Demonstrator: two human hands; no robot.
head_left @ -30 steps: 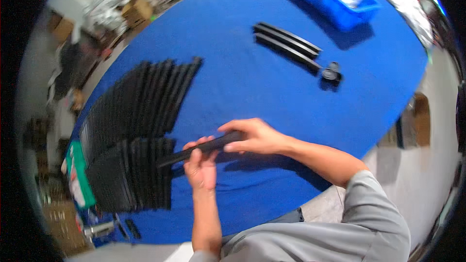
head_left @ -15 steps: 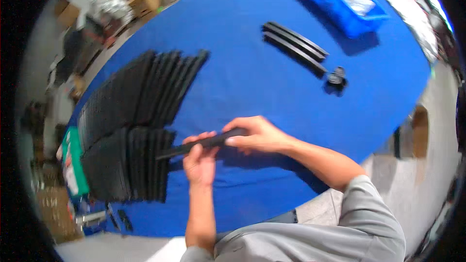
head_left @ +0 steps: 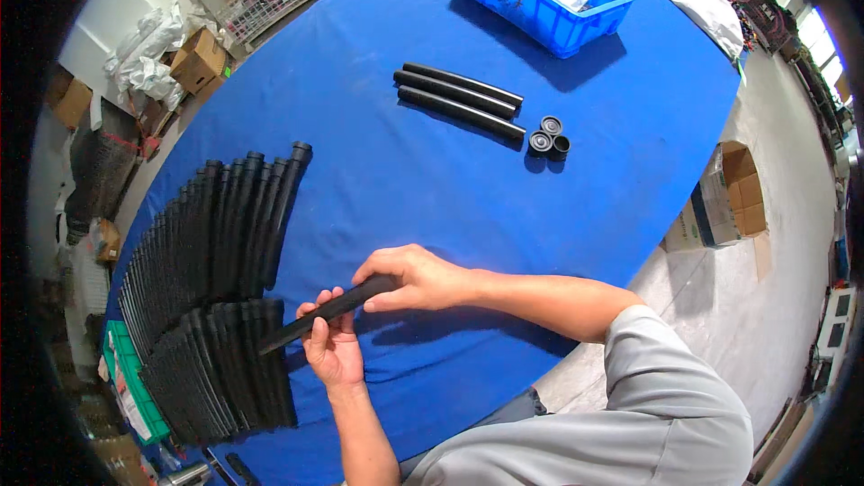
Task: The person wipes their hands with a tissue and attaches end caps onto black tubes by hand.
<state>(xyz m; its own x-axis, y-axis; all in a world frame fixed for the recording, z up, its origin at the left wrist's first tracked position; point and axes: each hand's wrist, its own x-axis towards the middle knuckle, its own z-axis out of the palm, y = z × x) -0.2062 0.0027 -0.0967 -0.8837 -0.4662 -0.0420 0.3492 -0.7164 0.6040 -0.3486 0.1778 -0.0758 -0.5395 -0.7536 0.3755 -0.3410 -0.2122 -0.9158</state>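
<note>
A black tube [head_left: 290, 334] is held slantwise over the blue cloth, its lower-left end above the near row of tubes. My left hand [head_left: 335, 355] grips it around the middle from below, palm up. My right hand [head_left: 416, 278] closes over the other end; whether a cap sits there is hidden by the fingers. To the left lie many black tubes in two rows, a far row [head_left: 238, 216] with wider end pieces and a near row [head_left: 220, 364]. Three loose black tubes [head_left: 459, 99] lie farther off, beside three small round black caps [head_left: 540, 141].
A blue plastic crate [head_left: 540, 22] with clear plastic bags stands at the table's far side. At the left edge is a green bin [head_left: 135, 387]. An open cardboard box [head_left: 733, 189] sits on the floor to the right.
The view has shifted, so the table's things appear farther left, and the picture is sharper. Both hands still hold the black tube in much the same way.
</note>
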